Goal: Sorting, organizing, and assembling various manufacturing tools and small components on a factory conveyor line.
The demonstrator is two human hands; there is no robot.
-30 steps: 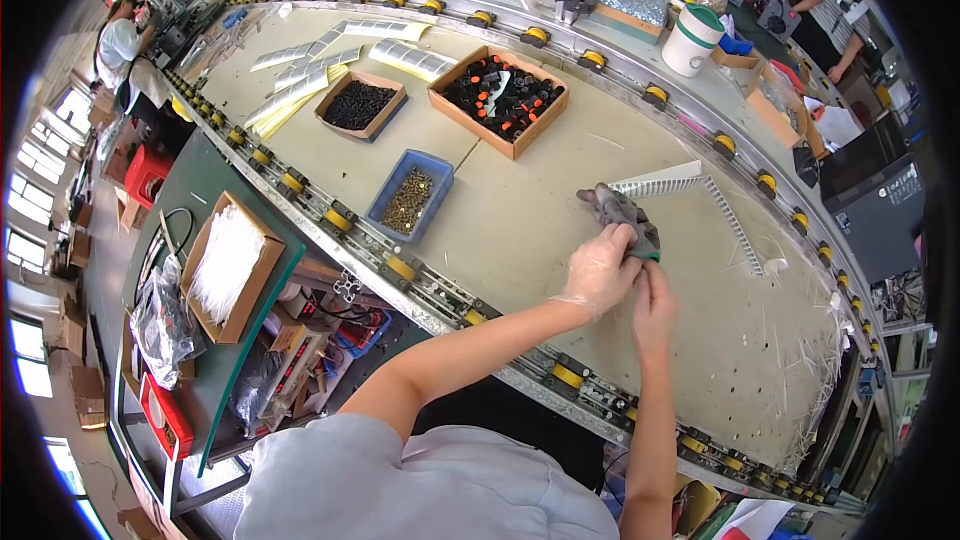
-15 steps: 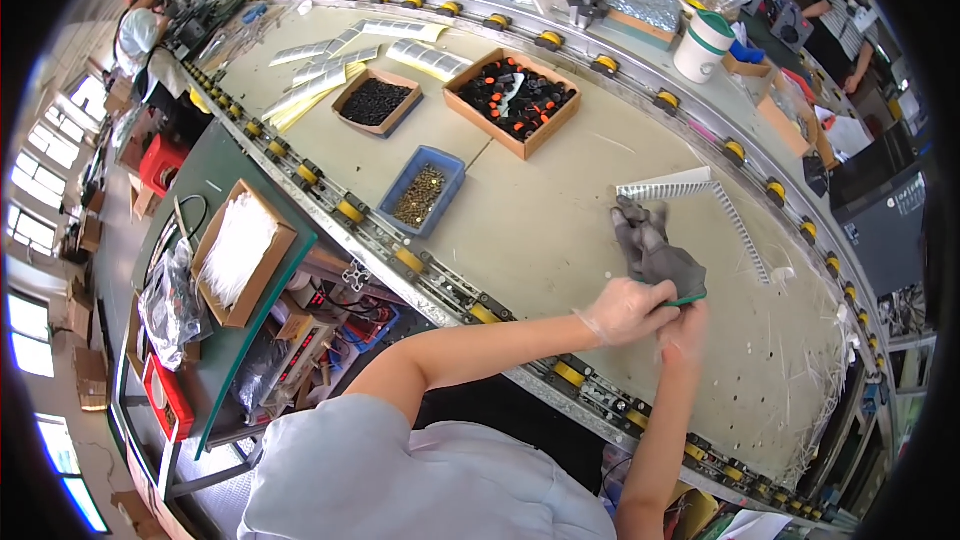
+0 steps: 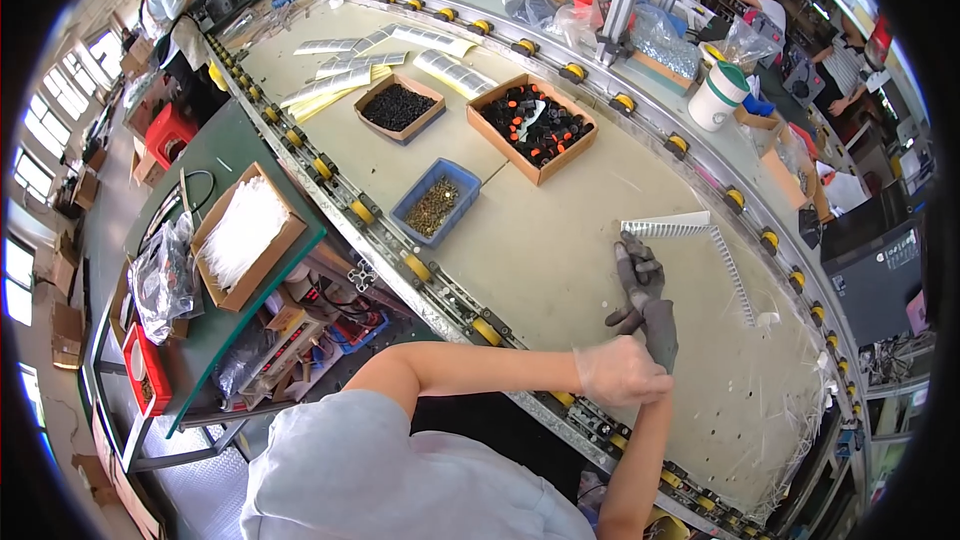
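Note:
My left hand (image 3: 625, 372), in a thin translucent glove, has its fingers closed on the cuff of a grey glove (image 3: 660, 338) at my right wrist. My right hand (image 3: 640, 290) is inside the grey glove, its fingers pointing away from me and apart, with nothing visible in them. Just beyond the glove's fingertips lie pale segmented strips (image 3: 665, 229), meeting at an angle.
Cardboard trays of black-and-orange parts (image 3: 530, 125) and small black pieces (image 3: 398, 105), a blue bin of brass pieces (image 3: 435, 202) and label sheets (image 3: 450, 70) are on the table. Roller rails (image 3: 420, 265) border it. Co-workers (image 3: 165, 5) stand beyond.
The grey glove was bunched over my fingers and now stretches along my right hand. My left hand has moved down toward the right wrist with the cuff. The view has shifted slightly.

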